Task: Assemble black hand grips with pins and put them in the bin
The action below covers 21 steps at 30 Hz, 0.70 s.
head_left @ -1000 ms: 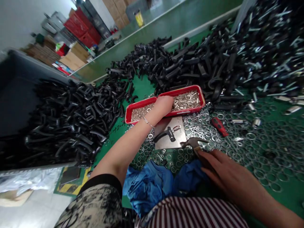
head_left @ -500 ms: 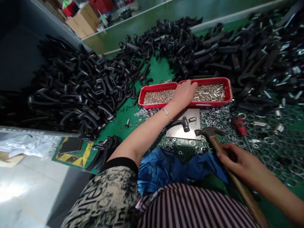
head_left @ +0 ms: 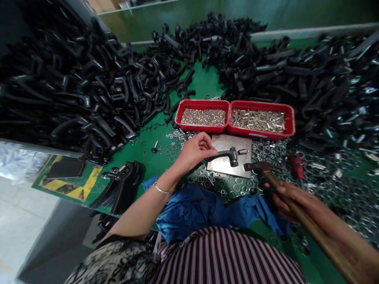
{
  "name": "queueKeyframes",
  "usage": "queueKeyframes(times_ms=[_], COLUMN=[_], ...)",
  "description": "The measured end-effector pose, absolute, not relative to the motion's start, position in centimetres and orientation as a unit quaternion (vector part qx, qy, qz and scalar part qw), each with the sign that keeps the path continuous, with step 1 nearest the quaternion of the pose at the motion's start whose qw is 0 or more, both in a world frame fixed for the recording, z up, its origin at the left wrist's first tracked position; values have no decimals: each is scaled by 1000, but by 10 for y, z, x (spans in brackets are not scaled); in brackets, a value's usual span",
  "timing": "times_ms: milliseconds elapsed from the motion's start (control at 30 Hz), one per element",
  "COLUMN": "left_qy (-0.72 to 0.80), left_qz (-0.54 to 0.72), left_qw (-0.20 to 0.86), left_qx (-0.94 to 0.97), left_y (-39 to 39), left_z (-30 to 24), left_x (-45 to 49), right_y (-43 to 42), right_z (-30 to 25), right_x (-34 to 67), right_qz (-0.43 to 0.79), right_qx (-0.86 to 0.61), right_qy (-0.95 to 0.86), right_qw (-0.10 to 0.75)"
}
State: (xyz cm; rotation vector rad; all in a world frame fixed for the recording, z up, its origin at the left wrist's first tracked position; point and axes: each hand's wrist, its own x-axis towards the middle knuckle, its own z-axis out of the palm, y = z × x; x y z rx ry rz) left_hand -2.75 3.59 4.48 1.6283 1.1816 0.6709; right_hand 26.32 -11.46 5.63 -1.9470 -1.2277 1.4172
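Observation:
My left hand [head_left: 197,152] has its thumb and fingers pinched together at the left end of a black curved lever part [head_left: 225,155]. Anything small between those fingertips is hidden. The lever part lies on a flat steel plate [head_left: 220,169], with a small metal spring [head_left: 242,151] beside its right end. My right hand [head_left: 291,203] is closed around the wooden handle of a claw hammer [head_left: 310,232]. The hammer's head is just off the plate's right edge. Behind the plate stand two red trays, one with tiny metal pieces [head_left: 204,128] and one with metal pins [head_left: 263,135].
Black lever parts [head_left: 112,86] are heaped at the left and back, with another heap [head_left: 275,71] at the right. Metal rings [head_left: 237,187] lie scattered around the plate. A red-handled screwdriver [head_left: 297,165] rests at the right. Blue cloth [head_left: 192,209] lies at the front edge.
My left hand has come out of the right red tray and moved toward me, down to the lever part. My right hand has closed more fully around the hammer handle. The view has shifted.

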Motion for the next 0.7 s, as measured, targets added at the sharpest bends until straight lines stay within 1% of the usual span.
queueKeyframes(times_ms=[67,100,167,200,300,400,500,633,700], left_qy=[472,464,452,449,461,482,492,504,473], left_qz=[272,273,283,289,296,293,277,249,233], left_qw=[516,513,468,434,355,342,326,256,203], left_qx=[660,668,705,726,757,752,758,786,825], left_y=[32,32,35,37,44,51,53,49,46], left_z=[42,42,43,42,35,23,13,12,15], left_x=[-32,-30,-20,-13,12,31,42,45,44], right_y=[-113,-114,-115,-115,-115,-110,-103,-97,-96], right_z=[56,54,51,50,50,54,57,58,57], right_x=[260,260,260,261,264,266,268,271,272], right_qz=[652,689,703,704,697,664,600,565,558], right_qx=[-652,-629,-617,-617,-625,-618,-624,-629,-633], right_qy=[-288,-225,-167,-159,-195,-310,-410,-448,-452], right_qw=[260,281,313,314,292,284,289,289,289])
